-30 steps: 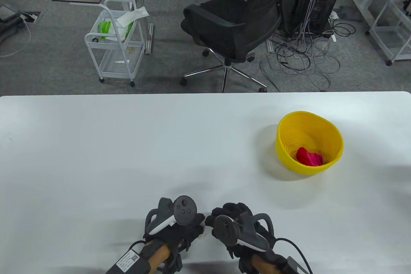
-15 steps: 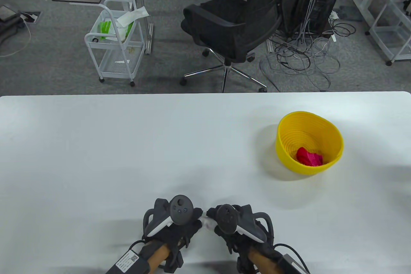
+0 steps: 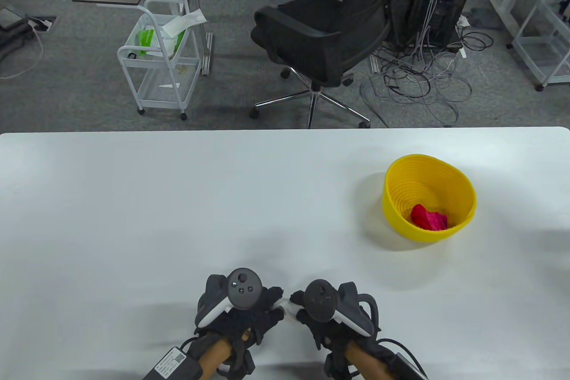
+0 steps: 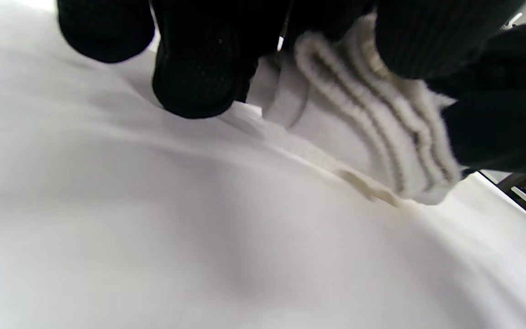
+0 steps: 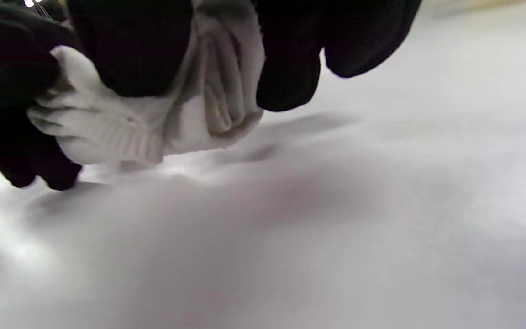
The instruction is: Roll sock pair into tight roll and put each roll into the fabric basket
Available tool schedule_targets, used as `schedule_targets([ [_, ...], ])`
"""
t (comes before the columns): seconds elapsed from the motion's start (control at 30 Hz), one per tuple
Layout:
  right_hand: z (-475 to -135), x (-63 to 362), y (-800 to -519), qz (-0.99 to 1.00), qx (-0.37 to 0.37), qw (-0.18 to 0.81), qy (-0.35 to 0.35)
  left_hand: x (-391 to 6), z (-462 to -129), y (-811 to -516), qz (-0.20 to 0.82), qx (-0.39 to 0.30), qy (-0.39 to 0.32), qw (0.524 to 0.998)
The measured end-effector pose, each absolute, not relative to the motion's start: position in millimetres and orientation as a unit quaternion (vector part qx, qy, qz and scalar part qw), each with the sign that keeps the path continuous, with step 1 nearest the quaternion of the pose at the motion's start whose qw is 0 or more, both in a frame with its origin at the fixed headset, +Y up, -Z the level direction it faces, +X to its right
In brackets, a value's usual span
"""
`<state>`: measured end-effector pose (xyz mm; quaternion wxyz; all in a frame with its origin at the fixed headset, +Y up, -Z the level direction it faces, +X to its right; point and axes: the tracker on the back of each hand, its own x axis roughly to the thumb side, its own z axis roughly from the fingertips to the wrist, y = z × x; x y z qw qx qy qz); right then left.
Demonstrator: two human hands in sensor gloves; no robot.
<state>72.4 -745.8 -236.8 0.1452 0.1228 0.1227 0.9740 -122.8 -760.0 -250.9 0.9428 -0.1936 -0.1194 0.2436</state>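
Note:
A white sock roll [image 3: 287, 308] lies at the table's near edge between both hands, mostly hidden under the gloves. In the left wrist view the white sock roll [image 4: 363, 137] shows its ribbed layers, with my left hand [image 3: 249, 308] curled over it. My right hand [image 3: 320, 308] grips the same roll, and in the right wrist view the white sock roll [image 5: 162, 114] sits under its curled fingers [image 5: 286, 59]. The yellow basket [image 3: 463, 188] stands far to the right with a red sock roll [image 3: 428, 217] inside.
The white table [image 3: 178, 202] stretches wide beyond the hands. Past its far edge stand a black office chair [image 3: 329, 37], a white cart [image 3: 156, 63] and tangled cables [image 3: 418, 77] on the floor.
Both hands have shifted slightly left and drawn closer together over the white roll, the trackers turning more upright. The basket and red roll have not moved.

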Motion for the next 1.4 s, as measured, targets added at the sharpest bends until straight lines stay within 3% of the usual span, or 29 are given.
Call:
schedule_targets([
  [0.17,-234.0,75.9,-734.1,0.967,0.138,0.186,0.105,-130.9,-251.9,-757.8,0.297,-0.201,-0.108,0.927],
  [0.27,-234.3,81.2,-730.1,0.957,0.140,0.230,0.107,-137.8,-254.0,-761.6,0.372,-0.235,-0.098,0.893],
  [0.37,-234.3,82.4,-733.4,0.958,0.134,0.230,0.109,-141.1,-255.1,-766.0,0.443,-0.265,-0.073,0.853],
  [0.47,-233.0,80.9,-735.2,0.961,0.134,0.216,0.107,-142.5,-255.7,-765.6,0.453,-0.258,-0.053,0.852],
  [0.63,-227.2,79.3,-725.2,0.968,0.142,0.199,0.055,-142.7,-254.2,-755.1,0.413,-0.189,-0.037,0.890],
  [0.77,-221.6,69.2,-725.3,0.979,0.155,0.131,0.031,-133.8,-250.4,-748.1,0.359,-0.144,-0.057,0.920],
  [1.07,-225.4,63.9,-731.6,0.985,0.116,0.119,0.038,-119.6,-244.1,-744.8,0.296,-0.130,-0.090,0.942],
  [1.27,-233.8,77.6,-726.8,0.990,0.050,0.130,0.034,-112.6,-242.1,-740.2,0.243,-0.111,-0.108,0.958],
  [1.4,-232.2,76.2,-728.6,0.981,0.064,0.170,0.064,-108.8,-239.0,-737.3,0.218,-0.088,-0.113,0.965],
])
